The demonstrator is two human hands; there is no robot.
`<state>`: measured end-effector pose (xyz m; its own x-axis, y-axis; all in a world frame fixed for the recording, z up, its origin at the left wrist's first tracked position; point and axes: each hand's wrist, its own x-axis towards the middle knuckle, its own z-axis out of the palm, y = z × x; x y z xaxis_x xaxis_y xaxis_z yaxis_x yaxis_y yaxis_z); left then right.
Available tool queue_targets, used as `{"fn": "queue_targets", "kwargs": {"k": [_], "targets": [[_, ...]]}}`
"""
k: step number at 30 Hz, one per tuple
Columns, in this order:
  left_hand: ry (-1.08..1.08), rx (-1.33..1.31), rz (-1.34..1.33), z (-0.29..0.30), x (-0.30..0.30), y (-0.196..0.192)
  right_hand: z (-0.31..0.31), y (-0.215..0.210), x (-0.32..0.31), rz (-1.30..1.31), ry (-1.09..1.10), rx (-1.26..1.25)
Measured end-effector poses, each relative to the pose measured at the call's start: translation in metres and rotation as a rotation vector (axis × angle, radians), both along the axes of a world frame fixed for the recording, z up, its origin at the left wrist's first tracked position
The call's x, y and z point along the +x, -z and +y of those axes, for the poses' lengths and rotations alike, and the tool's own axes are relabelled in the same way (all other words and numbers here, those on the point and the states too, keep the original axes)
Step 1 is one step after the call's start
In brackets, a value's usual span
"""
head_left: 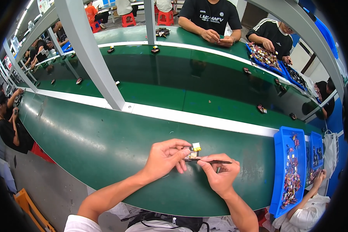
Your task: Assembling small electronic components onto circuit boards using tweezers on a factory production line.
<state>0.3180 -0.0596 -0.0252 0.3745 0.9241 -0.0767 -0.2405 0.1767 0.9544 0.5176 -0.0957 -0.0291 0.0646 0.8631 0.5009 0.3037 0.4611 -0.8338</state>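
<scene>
Over the green work table (pixel 104 139), my left hand (pixel 164 157) pinches a small dark-framed piece (pixel 193 154) between thumb and fingers. Its middle looks pale, and a white and yellow tab (pixel 197 147) sticks up from its far edge. My right hand (pixel 223 178) grips a thin black stick-like tool (pixel 221 161) between thumb and forefinger. The tool lies nearly level, and its left tip reaches the near edge of the piece. Part of the piece is hidden behind my left fingers, and its exact kind is too small to tell.
A long blue tray (pixel 276 174) with several small red and yellow bits stands at the right. Beyond the white rail (pixel 174 113), a green conveyor belt (pixel 158 94) carries several small pieces. A grey metal post (pixel 91 58) rises at left. Co-workers sit across the belt and on both sides.
</scene>
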Motion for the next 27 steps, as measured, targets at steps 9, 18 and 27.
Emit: {"fn": "queue_targets", "kwargs": {"k": [9, 18, 27], "targets": [[-0.002, 0.016, 0.006, 0.0004, -0.0007, 0.0043, -0.0001, -0.0036, -0.002, -0.081, -0.017, 0.108], [-0.039, 0.061, 0.025, 0.0003, -0.0015, 0.0038, 0.0061, -0.0104, 0.0023, -0.063, -0.088, 0.026], [-0.063, 0.146, 0.074, -0.0011, 0.0006, 0.0048, 0.008, -0.0086, 0.0001, -0.131, -0.129, 0.104]]}}
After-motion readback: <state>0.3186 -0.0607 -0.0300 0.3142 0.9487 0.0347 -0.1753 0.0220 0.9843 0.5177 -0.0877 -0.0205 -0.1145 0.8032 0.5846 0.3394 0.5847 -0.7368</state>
